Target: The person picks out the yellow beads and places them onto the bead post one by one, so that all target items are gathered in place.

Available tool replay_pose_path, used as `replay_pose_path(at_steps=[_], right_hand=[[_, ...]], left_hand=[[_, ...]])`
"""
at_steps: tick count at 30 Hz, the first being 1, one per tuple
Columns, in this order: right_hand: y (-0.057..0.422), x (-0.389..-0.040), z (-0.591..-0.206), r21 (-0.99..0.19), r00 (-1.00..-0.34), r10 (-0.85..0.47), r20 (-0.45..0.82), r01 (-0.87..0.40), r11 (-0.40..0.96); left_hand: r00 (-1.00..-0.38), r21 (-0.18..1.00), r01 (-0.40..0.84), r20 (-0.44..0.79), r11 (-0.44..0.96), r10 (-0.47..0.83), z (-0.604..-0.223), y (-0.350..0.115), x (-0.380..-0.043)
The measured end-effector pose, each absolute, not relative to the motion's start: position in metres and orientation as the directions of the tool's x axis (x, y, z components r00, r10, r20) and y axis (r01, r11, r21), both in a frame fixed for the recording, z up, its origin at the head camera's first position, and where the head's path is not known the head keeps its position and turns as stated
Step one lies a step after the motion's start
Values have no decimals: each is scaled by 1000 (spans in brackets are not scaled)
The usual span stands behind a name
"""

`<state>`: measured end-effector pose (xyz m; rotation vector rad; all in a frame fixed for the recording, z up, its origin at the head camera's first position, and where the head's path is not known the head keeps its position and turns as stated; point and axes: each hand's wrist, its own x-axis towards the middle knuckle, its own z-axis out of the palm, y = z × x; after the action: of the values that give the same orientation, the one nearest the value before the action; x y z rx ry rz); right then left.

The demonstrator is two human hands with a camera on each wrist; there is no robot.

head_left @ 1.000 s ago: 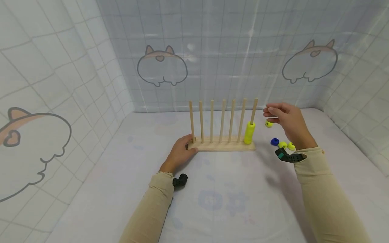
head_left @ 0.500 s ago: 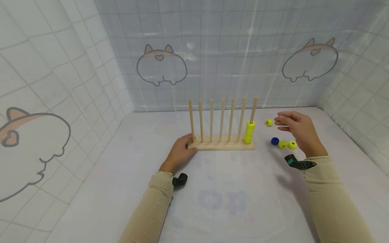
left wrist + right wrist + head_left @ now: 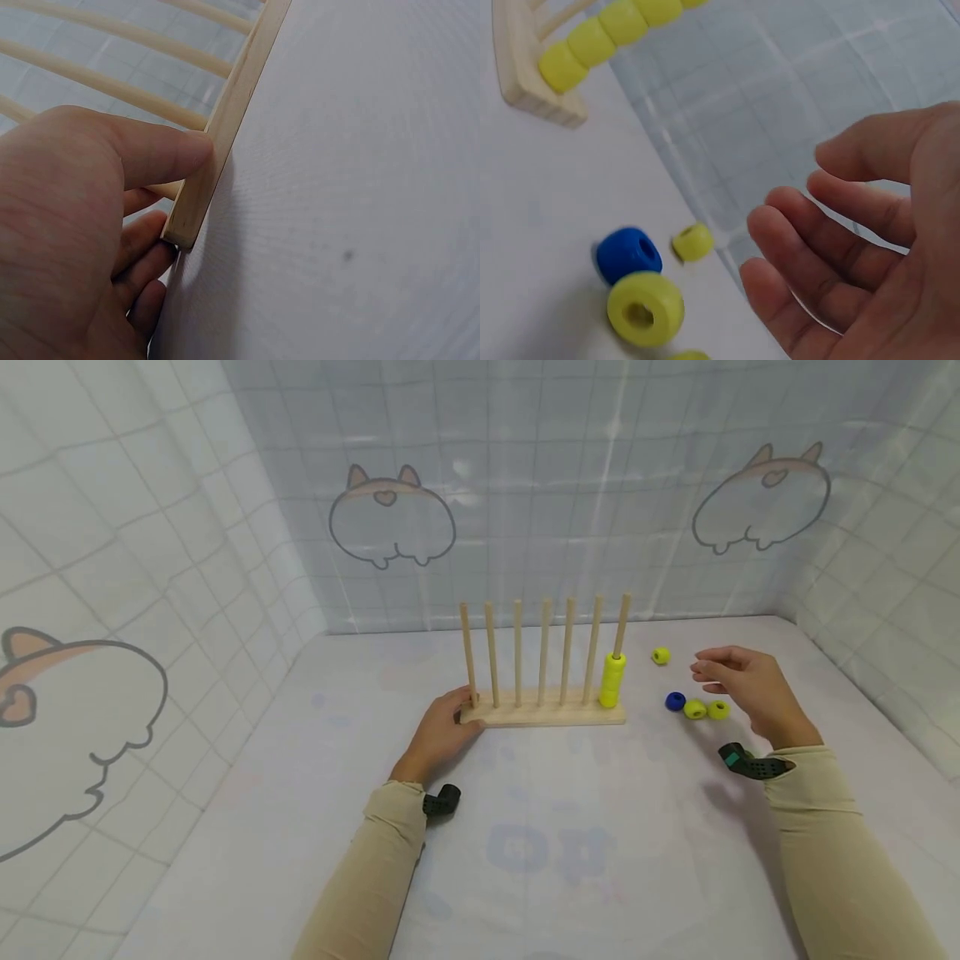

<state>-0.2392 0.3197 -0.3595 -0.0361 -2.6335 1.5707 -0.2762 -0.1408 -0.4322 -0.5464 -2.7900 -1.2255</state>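
A wooden peg rack (image 3: 540,717) with several upright pegs stands on the table. Yellow beads (image 3: 612,681) are stacked on its rightmost peg. My left hand (image 3: 438,731) grips the rack's left end; in the left wrist view its thumb (image 3: 169,154) presses the base's edge, while the other fingers lie around the end. Above the right side of the table hovers my right hand (image 3: 750,689), fingers loosely bent and nothing held. Close by on its left lie a blue bead (image 3: 676,702) and two yellow beads, one nearer the blue one (image 3: 695,709) and another further right (image 3: 718,710).
One more yellow bead (image 3: 661,656) lies apart, farther back, to the right of the rack. A white printed cloth covers the table (image 3: 525,877). Grid-patterned curtains (image 3: 525,485) rise at the back and both sides.
My right hand has moved rightward and down, away from the rightmost peg to near the loose beads. The left hand keeps its grip on the rack. The head view has shifted slightly.
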Motion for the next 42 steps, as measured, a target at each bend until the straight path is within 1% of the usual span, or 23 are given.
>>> replay_pose_path(at_steps=[4, 7, 11, 13, 23, 33, 42], right_hand=[[331, -238, -361, -873, -996, 14, -85, 81, 481], [340, -236, -362, -843, -991, -33, -127, 90, 530], [349, -237, -365, -778, -994, -64, -92, 32, 628], [353, -237, -365, -760, -995, -61, -83, 23, 650], [365, -233, -368, -707, -990, -30, -141, 79, 703], [372, -232, -373, -667, -974, -81, -211, 83, 741], [371, -235, -377, -631, -977, -111, -183, 30, 775]], left_hand=[[-938, 698, 334, 176, 634, 300, -433, -141, -277], [-938, 699, 332, 172, 633, 302, -434, -141, -277], [-939, 700, 328, 170, 634, 298, -434, -142, -277], [-942, 701, 322, 168, 636, 291, -433, -142, -277], [-942, 715, 322, 175, 621, 287, -433, -141, -276], [-947, 710, 307, 163, 634, 276, -433, -140, -275], [-942, 700, 324, 178, 636, 284, -433, -140, -275]])
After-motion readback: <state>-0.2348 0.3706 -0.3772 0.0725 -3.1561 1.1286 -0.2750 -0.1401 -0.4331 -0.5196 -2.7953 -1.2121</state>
